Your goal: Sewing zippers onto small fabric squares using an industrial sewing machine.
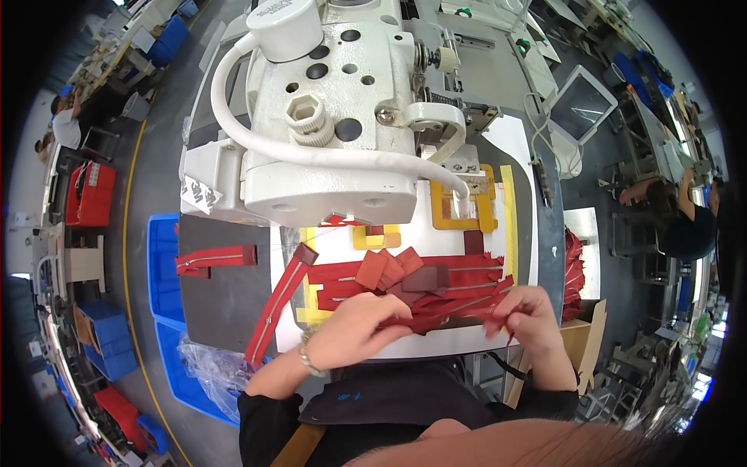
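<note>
Red zippers lie side by side across the white work surface in front of me. My right hand pinches the right end of a red zipper near the surface's front edge. At that zipper's left end, my left hand curls its fingers and thumb around the red tape; its fingertips are partly hidden. Several small orange-red and dark maroon patches rest on the zippers just beyond my hands. One zipper with a dark end tab slants over the left edge, and another tabbed zipper lies farther left.
A large white sewing machine stands beyond the zippers, with a yellow frame at its right. Blue bins and clear plastic are at the left. More red zippers are piled at the right above a cardboard box.
</note>
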The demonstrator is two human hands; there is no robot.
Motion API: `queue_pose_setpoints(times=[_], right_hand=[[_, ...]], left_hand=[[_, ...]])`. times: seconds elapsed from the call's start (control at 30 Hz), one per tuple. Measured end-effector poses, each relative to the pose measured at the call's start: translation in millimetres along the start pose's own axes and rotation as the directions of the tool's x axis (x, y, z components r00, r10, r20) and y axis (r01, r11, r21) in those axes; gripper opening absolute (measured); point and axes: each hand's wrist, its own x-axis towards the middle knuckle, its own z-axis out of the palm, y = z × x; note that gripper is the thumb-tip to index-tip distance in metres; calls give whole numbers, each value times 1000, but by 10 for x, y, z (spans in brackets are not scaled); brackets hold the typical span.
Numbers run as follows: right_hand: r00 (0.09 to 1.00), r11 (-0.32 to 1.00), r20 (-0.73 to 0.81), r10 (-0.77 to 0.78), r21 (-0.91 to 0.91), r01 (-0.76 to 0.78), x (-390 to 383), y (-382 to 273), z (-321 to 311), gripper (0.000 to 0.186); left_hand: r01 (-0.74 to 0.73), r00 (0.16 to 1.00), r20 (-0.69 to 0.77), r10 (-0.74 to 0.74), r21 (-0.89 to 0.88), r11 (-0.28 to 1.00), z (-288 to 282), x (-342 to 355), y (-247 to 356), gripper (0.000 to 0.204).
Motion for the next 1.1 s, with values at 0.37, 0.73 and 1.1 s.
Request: queue_pose_setpoints(times=[0.37,0.73,1.1], right_hand=[[963,902,-126,-237,338,267,365,73,-634,33],[954,888,-288,-86,413,204,470,88,-774,35],[400,547,-387,-831,-697,463,858,349,-337,41]], left_hand=[[19,972,-222,82,419,908,-107,341,-187,18],[122,971,-217,96,804,582,237,471,-346,48],[145,982,-191,16,798,585,191,430,-485,53]])
